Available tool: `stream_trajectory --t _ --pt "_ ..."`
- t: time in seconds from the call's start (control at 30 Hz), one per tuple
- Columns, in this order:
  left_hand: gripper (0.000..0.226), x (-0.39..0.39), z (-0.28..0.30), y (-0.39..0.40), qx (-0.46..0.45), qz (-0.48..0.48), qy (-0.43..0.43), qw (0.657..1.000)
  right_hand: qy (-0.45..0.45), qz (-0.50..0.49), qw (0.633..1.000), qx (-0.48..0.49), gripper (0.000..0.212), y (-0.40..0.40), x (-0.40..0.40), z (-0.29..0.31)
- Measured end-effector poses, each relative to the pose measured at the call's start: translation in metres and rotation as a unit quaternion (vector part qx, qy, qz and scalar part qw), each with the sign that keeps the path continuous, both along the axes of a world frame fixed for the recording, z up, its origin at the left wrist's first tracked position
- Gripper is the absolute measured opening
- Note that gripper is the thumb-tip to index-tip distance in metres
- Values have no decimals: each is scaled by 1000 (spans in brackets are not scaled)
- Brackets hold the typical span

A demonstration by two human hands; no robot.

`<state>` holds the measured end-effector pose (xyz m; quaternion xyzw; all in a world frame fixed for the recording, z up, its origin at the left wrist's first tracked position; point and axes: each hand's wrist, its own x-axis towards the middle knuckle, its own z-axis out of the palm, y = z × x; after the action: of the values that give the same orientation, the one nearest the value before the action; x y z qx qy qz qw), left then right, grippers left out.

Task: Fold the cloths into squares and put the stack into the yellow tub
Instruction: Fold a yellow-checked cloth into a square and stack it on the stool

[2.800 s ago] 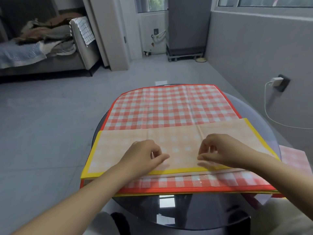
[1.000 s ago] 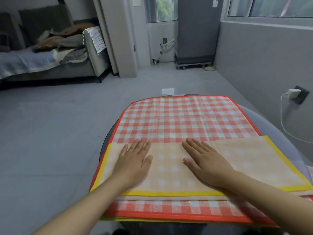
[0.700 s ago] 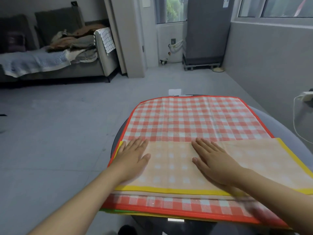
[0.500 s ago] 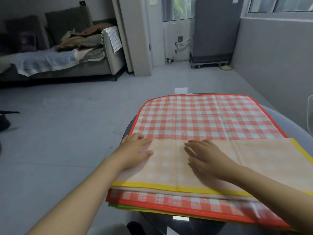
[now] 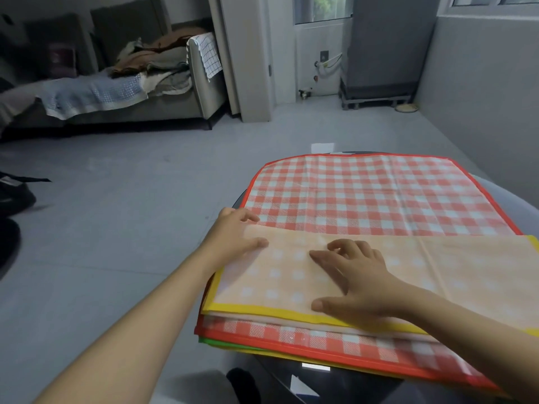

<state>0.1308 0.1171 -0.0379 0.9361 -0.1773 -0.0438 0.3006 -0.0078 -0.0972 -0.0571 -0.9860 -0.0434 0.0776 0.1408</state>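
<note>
Left hand [image 5: 233, 237] curls its fingers around the left end of the yellow-edged cloth [image 5: 379, 272], which lies folded in a strip along the table's near edge on top of the red checked cloth [image 5: 364, 196]. Right hand [image 5: 355, 275] rests on the strip, fingers bent, gripping nothing. Best play, I'd say: pin the middle, carry the left end across, match the yellow borders.

Grey sofa [image 5: 116, 112] at far left, piled with clothes [image 5: 151, 62] and blue blanket [image 5: 96, 94]. Grey appliance [image 5: 388, 45] on stand by window. Grey floor [image 5: 131, 214].
</note>
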Motion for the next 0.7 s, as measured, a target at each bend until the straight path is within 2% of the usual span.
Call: stream_trajectory --t 0.1,0.2,0.37,0.7 --pt "52 4 0 6 -96 25 47 994 13 -2 1000 -6 97 1 0 2" --pt "56 7 3 13 -177 65 140 972 14 -1 1000 -11 94 3 0 3" --pt "35 8 19 20 -268 127 266 917 23 -6 1000 -13 96 5 0 4" --pt "20 -10 62 -10 -352 116 265 891 33 1 999 -12 95 3 -5 9"
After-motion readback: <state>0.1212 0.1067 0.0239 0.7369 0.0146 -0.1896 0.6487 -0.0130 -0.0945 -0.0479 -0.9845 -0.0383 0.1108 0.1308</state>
